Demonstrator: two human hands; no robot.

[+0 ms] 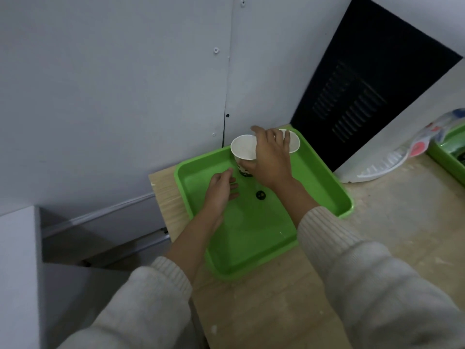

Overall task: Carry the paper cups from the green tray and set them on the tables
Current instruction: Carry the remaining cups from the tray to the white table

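A green tray (324,177) lies on a wooden table (276,298), pushed up against the wall. Two white paper cups stand upright at its far end. The left cup (242,147) has a dark pattern low on its side, and the right cup (294,142) is mostly hidden. My right hand (271,159) reaches over both. Its thumb curls round the left cup's side and its fingers lie across the right cup's rim. My left hand (221,190) hovers over the tray floor just left of the left cup, fingers straight, holding nothing.
A small black round mark (261,195) sits on the tray floor. A black vented panel (364,96) stands behind the tray. A white plate (385,162), some packaging and a second green tray (448,157) are at the right. The table's left edge drops off beside the tray.
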